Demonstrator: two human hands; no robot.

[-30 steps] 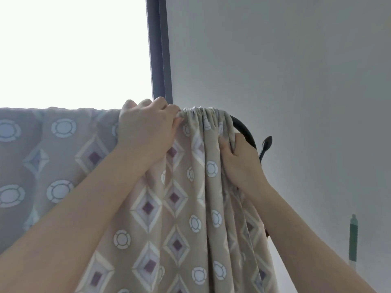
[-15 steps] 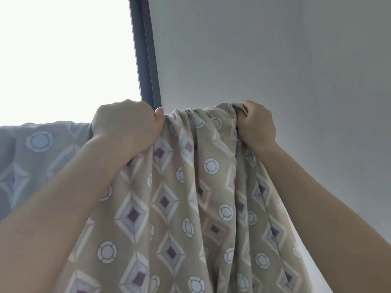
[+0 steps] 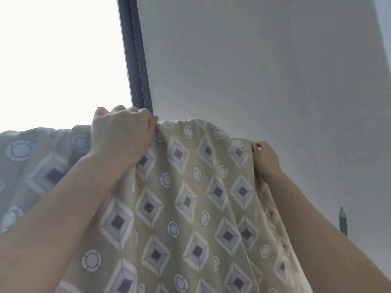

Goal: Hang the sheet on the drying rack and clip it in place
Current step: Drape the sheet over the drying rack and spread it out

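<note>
A beige sheet (image 3: 190, 197) printed with purple diamonds and white rings hangs over a raised bar that the cloth hides. My left hand (image 3: 120, 132) is closed on the sheet's top fold near the window frame. My right hand (image 3: 266, 159) pinches the sheet's right edge, lower and farther right, where a sliver of dark bar shows by my fingers. The stretch of cloth between my hands lies fairly smooth. To the left the sheet (image 3: 38, 155) continues, backlit and bluish. No clip shows in view.
A bright window (image 3: 59, 60) fills the upper left, bordered by a dark vertical frame (image 3: 135, 60). A plain grey wall (image 3: 264, 70) takes up the right. A green upright object (image 3: 343, 222) stands low at the right against the wall.
My right hand has slid right and downward along the bar, spreading the bunched folds flat. My left hand stays gripped on the top fold. The camera has tilted.
</note>
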